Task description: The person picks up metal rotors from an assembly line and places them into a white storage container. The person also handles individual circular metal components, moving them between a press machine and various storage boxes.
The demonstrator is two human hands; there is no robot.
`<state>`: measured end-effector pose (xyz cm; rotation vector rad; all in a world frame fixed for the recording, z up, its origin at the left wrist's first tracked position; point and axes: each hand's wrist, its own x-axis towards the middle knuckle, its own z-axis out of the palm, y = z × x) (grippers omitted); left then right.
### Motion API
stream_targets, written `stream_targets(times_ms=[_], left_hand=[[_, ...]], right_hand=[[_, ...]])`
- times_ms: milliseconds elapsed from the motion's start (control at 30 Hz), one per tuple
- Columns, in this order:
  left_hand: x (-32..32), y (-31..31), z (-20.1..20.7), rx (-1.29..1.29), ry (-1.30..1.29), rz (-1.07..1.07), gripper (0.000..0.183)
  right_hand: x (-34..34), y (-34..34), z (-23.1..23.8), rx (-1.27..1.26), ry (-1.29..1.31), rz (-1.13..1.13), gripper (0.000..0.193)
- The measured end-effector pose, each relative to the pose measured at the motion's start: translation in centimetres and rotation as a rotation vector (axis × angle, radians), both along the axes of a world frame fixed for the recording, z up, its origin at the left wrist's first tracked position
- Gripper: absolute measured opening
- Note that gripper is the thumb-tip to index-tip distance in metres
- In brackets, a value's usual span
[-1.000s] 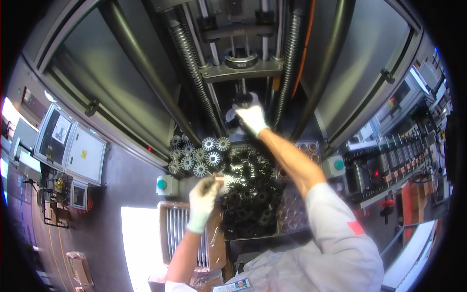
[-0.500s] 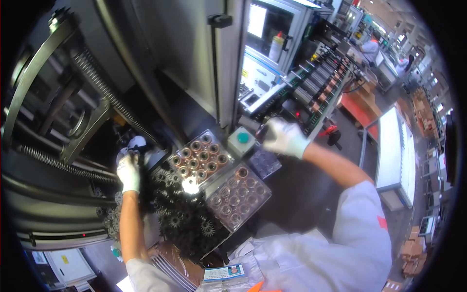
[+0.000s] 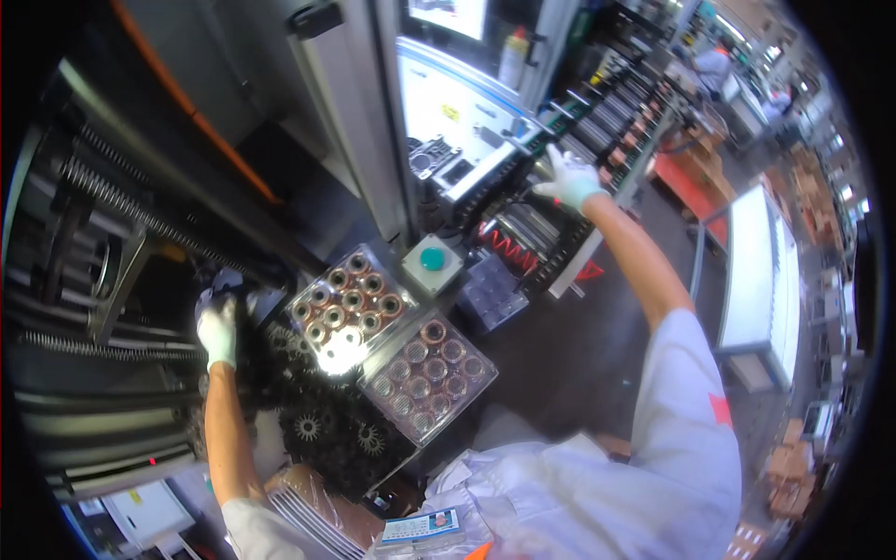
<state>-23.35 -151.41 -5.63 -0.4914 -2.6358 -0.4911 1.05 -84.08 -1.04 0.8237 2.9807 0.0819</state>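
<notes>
Head view: nearest, an identity card [image 3: 425,528] is worn on the grey uniform [image 3: 560,504], and long metal rods [image 3: 313,523] are seen beside it, partly covered by the left sleeve [image 3: 264,530]. Beyond, dark toothed discs [image 3: 308,427] are heaped loosely, bordered on the right by two clear trays; copper-coloured rings [image 3: 353,301] are held in the farther tray [image 3: 411,306], and round pockets are shown in the nearer tray [image 3: 490,375]. At the left, the gloved left hand [image 3: 217,334] is placed at the base of a press with coiled springs [image 3: 149,210]; its fingertips are hidden, so whether anything is held by that grip cannot be told. Past the trays, a green button [image 3: 431,259] is mounted on a pale box, with a smaller clear tray [image 3: 493,294] just beside it. Farther, the gloved right hand [image 3: 571,179] is stretched over metal cylinders [image 3: 527,224] lying on a conveyor [image 3: 563,280]; its grip is spread, fingers apart, though contact cannot be made out. Farthest, a co-worker [image 3: 714,70] is seen in the background.
</notes>
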Motion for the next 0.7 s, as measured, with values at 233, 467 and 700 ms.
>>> stream_targets(times_ms=[233, 467, 700], left_hand=[[4.4, 3.8, 2.0, -0.293, -0.005, -0.107, 0.048], [6.4, 5.8, 1.2, -0.413, -0.112, 0.168, 0.037], [4.5, -0.7, 2.7, -0.571, -0.091, -0.283, 0.055]], right_hand=[[7.8, -13.3, 3.3, -0.213, 0.501, 0.504, 0.049], [3.7, -34.8, 2.9, -0.531, 0.398, 1.094, 0.042], [1.5, -43.5, 1.9, -0.513, 0.317, 1.121, 0.039]])
